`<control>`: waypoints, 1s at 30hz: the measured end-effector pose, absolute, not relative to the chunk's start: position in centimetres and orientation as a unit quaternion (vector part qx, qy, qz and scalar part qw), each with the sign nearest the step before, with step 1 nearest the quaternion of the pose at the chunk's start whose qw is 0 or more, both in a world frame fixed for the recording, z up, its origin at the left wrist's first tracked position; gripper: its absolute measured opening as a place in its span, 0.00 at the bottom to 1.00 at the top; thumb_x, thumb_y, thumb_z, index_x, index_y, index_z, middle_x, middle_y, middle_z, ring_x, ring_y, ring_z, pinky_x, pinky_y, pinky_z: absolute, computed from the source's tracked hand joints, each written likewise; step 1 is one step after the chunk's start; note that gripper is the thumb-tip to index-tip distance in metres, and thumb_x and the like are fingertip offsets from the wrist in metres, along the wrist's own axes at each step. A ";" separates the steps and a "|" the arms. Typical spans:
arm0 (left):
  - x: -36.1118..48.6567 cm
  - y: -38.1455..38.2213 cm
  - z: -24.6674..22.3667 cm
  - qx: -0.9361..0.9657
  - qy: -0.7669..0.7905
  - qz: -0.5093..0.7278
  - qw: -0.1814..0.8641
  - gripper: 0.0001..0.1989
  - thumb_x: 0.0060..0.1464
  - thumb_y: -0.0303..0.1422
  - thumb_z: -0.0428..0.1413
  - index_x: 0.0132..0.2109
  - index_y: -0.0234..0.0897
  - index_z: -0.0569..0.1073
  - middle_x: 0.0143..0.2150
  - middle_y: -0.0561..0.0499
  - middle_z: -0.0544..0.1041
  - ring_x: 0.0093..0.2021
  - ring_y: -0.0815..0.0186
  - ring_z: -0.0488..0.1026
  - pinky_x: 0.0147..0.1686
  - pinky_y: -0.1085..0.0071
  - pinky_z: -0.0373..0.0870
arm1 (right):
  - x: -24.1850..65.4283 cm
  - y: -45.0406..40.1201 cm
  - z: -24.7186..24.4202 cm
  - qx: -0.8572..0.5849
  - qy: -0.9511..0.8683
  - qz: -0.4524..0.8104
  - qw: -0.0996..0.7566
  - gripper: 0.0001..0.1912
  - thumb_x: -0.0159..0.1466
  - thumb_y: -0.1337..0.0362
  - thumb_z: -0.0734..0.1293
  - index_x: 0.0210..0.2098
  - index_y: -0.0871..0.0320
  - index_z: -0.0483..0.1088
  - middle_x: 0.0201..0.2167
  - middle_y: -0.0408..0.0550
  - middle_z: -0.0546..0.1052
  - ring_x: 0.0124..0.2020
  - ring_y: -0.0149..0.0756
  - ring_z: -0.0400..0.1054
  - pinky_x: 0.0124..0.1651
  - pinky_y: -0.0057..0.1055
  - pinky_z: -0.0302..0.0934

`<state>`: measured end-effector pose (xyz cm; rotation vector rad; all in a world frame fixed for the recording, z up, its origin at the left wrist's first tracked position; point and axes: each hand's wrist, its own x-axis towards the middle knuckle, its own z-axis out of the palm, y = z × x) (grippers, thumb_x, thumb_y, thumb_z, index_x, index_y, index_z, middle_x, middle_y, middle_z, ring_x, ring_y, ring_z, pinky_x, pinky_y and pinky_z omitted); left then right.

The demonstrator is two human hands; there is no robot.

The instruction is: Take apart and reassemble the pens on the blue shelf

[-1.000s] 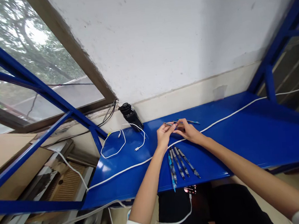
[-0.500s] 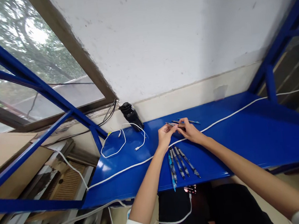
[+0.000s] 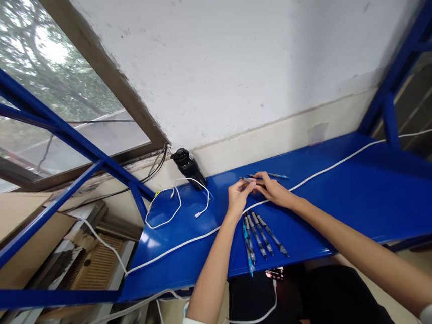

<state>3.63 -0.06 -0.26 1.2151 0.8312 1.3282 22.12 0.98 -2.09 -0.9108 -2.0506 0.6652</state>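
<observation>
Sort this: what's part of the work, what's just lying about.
Work: pen, held by left hand and right hand; pen row; blue pen.
Lying about: bottle; short cable; long cable.

- blue metal surface (image 3: 373,193)
- row of clear-barrelled pens (image 3: 262,234)
- single blue pen (image 3: 275,175)
- long white cable (image 3: 181,246)
- looped white charging cable (image 3: 167,223)
- black bottle (image 3: 188,168)

A: What's on the shelf (image 3: 371,204)?
B: Pens (image 3: 258,236) in a row, front centre; another pen (image 3: 272,175) behind them; long cable (image 3: 327,185) running between; bottle (image 3: 188,168) back left; coiled cable (image 3: 163,208) just before it; window (image 3: 43,86) upper left.
</observation>
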 end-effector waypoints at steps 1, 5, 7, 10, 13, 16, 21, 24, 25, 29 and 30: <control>3.7 0.0 -0.3 0.510 0.354 0.566 0.543 0.18 0.51 0.43 0.74 0.43 0.35 0.87 0.39 0.45 0.86 0.36 0.62 0.79 0.43 0.66 0.74 | 22.1 1.1 -2.3 -0.360 -0.804 0.260 0.397 0.18 0.79 0.51 0.59 0.61 0.53 0.55 0.42 0.52 0.83 0.43 0.45 0.80 0.45 0.38 0.70; 3.7 0.2 -0.4 0.487 0.374 0.592 0.521 0.17 0.52 0.44 0.73 0.44 0.36 0.87 0.41 0.46 0.86 0.40 0.62 0.79 0.40 0.69 0.72 | 22.3 1.3 -2.4 -0.386 -0.781 0.231 0.434 0.19 0.75 0.46 0.65 0.53 0.53 0.61 0.37 0.48 0.80 0.31 0.40 0.73 0.36 0.34 0.65; 3.5 0.3 -0.5 0.476 0.383 0.600 0.517 0.18 0.53 0.45 0.72 0.45 0.37 0.87 0.43 0.45 0.86 0.42 0.61 0.79 0.39 0.70 0.71 | 22.4 1.2 -2.1 -0.388 -0.781 0.223 0.436 0.16 0.76 0.46 0.64 0.47 0.53 0.65 0.36 0.47 0.79 0.31 0.39 0.71 0.36 0.33 0.63; 3.2 0.5 -0.6 0.465 0.388 0.597 0.526 0.19 0.53 0.45 0.72 0.46 0.37 0.87 0.46 0.44 0.86 0.45 0.60 0.80 0.39 0.71 0.71 | 22.6 1.0 -1.6 -0.374 -0.795 0.233 0.417 0.17 0.79 0.49 0.59 0.44 0.54 0.68 0.33 0.46 0.78 0.31 0.38 0.70 0.38 0.34 0.63; 3.0 0.5 -0.7 0.461 0.383 0.587 0.544 0.19 0.53 0.45 0.72 0.47 0.37 0.87 0.48 0.42 0.86 0.47 0.59 0.81 0.40 0.70 0.72 | 22.5 1.0 -1.4 -0.367 -0.802 0.236 0.407 0.18 0.81 0.50 0.56 0.44 0.54 0.69 0.34 0.45 0.77 0.31 0.37 0.70 0.39 0.33 0.63; 3.1 0.4 -0.6 0.462 0.376 0.580 0.556 0.20 0.51 0.45 0.73 0.46 0.37 0.87 0.48 0.41 0.86 0.46 0.58 0.81 0.42 0.69 0.72 | 22.4 1.0 -1.5 -0.365 -0.806 0.226 0.408 0.17 0.79 0.48 0.59 0.46 0.55 0.69 0.35 0.46 0.76 0.33 0.38 0.70 0.39 0.34 0.63; 3.3 0.3 -0.5 0.467 0.363 0.578 0.562 0.20 0.50 0.44 0.74 0.45 0.35 0.87 0.49 0.40 0.86 0.45 0.58 0.81 0.41 0.68 0.72 | 22.5 0.9 -1.7 -0.353 -0.821 0.213 0.395 0.23 0.81 0.48 0.54 0.38 0.54 0.69 0.33 0.47 0.76 0.33 0.39 0.70 0.42 0.35 0.65; 3.3 0.3 -0.6 0.466 0.358 0.584 0.560 0.21 0.50 0.45 0.74 0.45 0.35 0.86 0.47 0.41 0.86 0.45 0.58 0.82 0.42 0.68 0.72 | 22.3 1.0 -1.6 -0.353 -0.826 0.208 0.387 0.24 0.81 0.48 0.53 0.40 0.55 0.71 0.35 0.49 0.78 0.35 0.41 0.72 0.45 0.38 0.68; 3.3 0.3 -0.6 0.464 0.356 0.588 0.559 0.21 0.50 0.45 0.74 0.45 0.34 0.86 0.47 0.41 0.86 0.46 0.58 0.82 0.42 0.69 0.73 | 22.2 1.0 -1.3 -0.355 -0.826 0.207 0.386 0.22 0.80 0.48 0.54 0.45 0.55 0.72 0.38 0.51 0.79 0.38 0.42 0.73 0.47 0.40 0.69; 3.1 0.3 -0.4 0.448 0.342 0.606 0.561 0.23 0.55 0.50 0.70 0.46 0.34 0.82 0.48 0.41 0.85 0.48 0.58 0.82 0.46 0.67 0.75 | 21.9 -0.8 1.3 -0.381 -0.809 0.172 0.412 0.21 0.77 0.48 0.61 0.61 0.55 0.69 0.52 0.59 0.77 0.49 0.51 0.74 0.57 0.51 0.70; 3.1 0.2 -0.3 0.443 0.337 0.610 0.564 0.24 0.56 0.51 0.70 0.46 0.35 0.81 0.47 0.41 0.85 0.48 0.58 0.83 0.47 0.67 0.75 | 21.9 -2.3 1.9 -0.392 -0.797 0.156 0.432 0.21 0.77 0.49 0.62 0.62 0.55 0.68 0.54 0.61 0.76 0.51 0.52 0.74 0.59 0.54 0.70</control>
